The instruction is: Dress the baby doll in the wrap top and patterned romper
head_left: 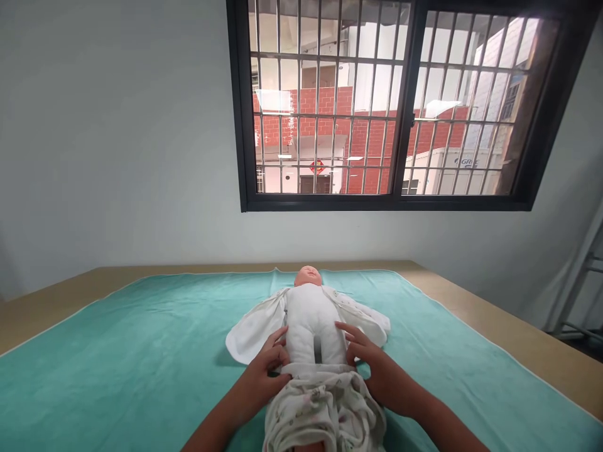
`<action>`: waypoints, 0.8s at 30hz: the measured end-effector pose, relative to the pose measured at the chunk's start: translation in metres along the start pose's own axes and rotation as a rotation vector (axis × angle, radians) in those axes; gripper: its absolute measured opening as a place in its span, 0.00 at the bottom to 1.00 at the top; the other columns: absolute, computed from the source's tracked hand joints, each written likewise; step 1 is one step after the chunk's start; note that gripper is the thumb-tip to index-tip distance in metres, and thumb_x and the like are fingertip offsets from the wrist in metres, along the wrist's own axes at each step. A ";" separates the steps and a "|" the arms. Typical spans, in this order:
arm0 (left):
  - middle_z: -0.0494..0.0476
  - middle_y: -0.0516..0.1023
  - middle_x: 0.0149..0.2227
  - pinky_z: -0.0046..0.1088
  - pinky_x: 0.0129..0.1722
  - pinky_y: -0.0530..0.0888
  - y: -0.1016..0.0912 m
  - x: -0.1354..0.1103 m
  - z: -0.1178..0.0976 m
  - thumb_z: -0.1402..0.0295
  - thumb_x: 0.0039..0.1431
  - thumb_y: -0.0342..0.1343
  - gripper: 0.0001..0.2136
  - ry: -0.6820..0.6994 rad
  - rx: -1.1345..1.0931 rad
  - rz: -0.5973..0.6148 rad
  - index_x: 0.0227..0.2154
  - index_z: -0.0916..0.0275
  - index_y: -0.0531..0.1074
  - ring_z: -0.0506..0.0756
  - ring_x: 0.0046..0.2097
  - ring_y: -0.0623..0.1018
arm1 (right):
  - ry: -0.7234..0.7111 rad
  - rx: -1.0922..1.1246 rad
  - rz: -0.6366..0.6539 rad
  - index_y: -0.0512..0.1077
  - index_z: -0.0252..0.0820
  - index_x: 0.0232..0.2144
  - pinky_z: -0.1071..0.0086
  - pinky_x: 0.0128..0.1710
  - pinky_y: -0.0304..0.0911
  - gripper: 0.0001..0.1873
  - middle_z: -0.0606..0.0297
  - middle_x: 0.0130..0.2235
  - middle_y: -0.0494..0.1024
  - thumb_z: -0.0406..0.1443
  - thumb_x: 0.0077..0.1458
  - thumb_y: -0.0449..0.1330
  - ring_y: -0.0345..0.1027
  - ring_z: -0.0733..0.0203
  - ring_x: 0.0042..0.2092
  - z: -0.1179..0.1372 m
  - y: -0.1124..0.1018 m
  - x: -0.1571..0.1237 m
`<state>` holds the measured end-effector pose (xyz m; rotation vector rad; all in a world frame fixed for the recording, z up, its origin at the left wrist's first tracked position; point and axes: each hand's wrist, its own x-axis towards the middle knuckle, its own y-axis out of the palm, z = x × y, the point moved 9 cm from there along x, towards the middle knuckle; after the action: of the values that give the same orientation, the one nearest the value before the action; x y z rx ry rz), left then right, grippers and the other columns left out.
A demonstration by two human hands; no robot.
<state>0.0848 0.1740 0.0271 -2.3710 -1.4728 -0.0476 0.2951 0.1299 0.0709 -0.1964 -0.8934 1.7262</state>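
A baby doll (311, 307) with a white cloth body lies on its back, head pointing away from me. Its open white jacket (257, 333) spreads out on both sides of the torso. Patterned white baby pants (320, 402) are bunched around the legs, with the waistband below the crotch. My left hand (268, 361) pinches the waistband's left side, its index finger stretched along the doll's side. On the opposite side, my right hand (372, 361) grips the waistband, fingertips close to the doll's hip. Part of that grip is hidden behind the cloth.
A teal blanket (141, 351) lies under the doll and covers most of the wooden table (471, 298). Behind the table rises a grey wall (141, 157) with a barred, black-framed window (320, 202). A metal frame (579, 276) stands at the far right.
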 end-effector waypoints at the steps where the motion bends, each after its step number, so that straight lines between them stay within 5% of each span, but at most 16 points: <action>1: 0.59 0.48 0.68 0.38 0.58 0.63 0.000 0.000 0.000 0.73 0.49 0.56 0.05 -0.011 -0.007 -0.013 0.25 0.60 0.64 0.65 0.66 0.58 | 0.003 0.001 -0.015 0.61 0.44 0.27 0.59 0.59 0.55 0.08 0.59 0.65 0.57 0.35 0.52 0.58 0.51 0.51 0.65 -0.002 0.000 0.000; 6: 0.63 0.64 0.62 0.36 0.49 0.68 -0.002 0.003 -0.004 0.66 0.55 0.54 0.07 -0.049 -0.020 -0.135 0.27 0.59 0.61 0.61 0.54 0.72 | -0.003 -0.038 -0.142 0.62 0.44 0.29 0.64 0.47 0.64 0.04 0.57 0.58 0.67 0.35 0.54 0.55 0.63 0.54 0.55 -0.020 0.001 0.005; 9: 0.58 0.77 0.45 0.33 0.45 0.68 -0.010 0.015 -0.008 0.62 0.57 0.53 0.09 -0.040 0.036 -0.277 0.27 0.58 0.60 0.58 0.46 0.74 | 0.052 -0.098 -0.281 0.64 0.45 0.32 0.65 0.42 0.63 0.03 0.59 0.45 0.75 0.37 0.57 0.52 0.68 0.56 0.45 -0.034 -0.006 0.014; 12: 0.48 0.69 0.26 0.29 0.35 0.66 -0.021 0.031 -0.011 0.60 0.57 0.52 0.09 -0.057 0.135 -0.429 0.27 0.57 0.61 0.55 0.33 0.71 | 0.154 -0.180 -0.407 0.63 0.46 0.31 0.66 0.34 0.59 0.06 0.68 0.28 0.71 0.41 0.58 0.51 0.65 0.59 0.31 -0.042 -0.019 0.031; 14: 0.45 0.62 0.22 0.27 0.31 0.62 -0.023 0.043 -0.012 0.59 0.57 0.51 0.09 -0.074 0.167 -0.468 0.28 0.57 0.62 0.53 0.29 0.66 | 0.200 -0.202 -0.456 0.60 0.46 0.29 0.68 0.30 0.55 0.07 0.72 0.23 0.66 0.41 0.57 0.52 0.60 0.61 0.27 -0.044 -0.026 0.044; 18: 0.47 0.63 0.25 0.28 0.33 0.63 -0.023 0.053 -0.001 0.60 0.57 0.50 0.08 -0.065 0.222 -0.506 0.27 0.58 0.62 0.53 0.30 0.66 | 0.260 -0.116 -0.537 0.60 0.45 0.28 0.69 0.30 0.55 0.09 0.72 0.25 0.67 0.42 0.53 0.54 0.60 0.62 0.28 -0.062 -0.027 0.057; 21: 0.54 0.70 0.35 0.32 0.37 0.67 -0.022 0.051 0.013 0.61 0.55 0.51 0.09 -0.028 0.245 -0.532 0.34 0.60 0.66 0.54 0.32 0.68 | 0.268 -0.020 -0.500 0.66 0.43 0.38 0.67 0.33 0.61 0.12 0.67 0.34 0.73 0.42 0.52 0.54 0.65 0.60 0.31 -0.083 -0.014 0.058; 24: 0.64 0.70 0.50 0.37 0.48 0.68 -0.021 0.050 0.020 0.63 0.54 0.52 0.18 0.006 0.219 -0.526 0.46 0.63 0.67 0.60 0.45 0.72 | 0.123 -0.004 -0.436 0.66 0.43 0.52 0.60 0.49 0.64 0.23 0.57 0.53 0.72 0.40 0.53 0.54 0.67 0.53 0.50 -0.083 -0.008 0.059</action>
<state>0.0860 0.2316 0.0243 -1.7622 -1.9471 -0.0212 0.3253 0.2214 0.0359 -0.0993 -0.7823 1.2937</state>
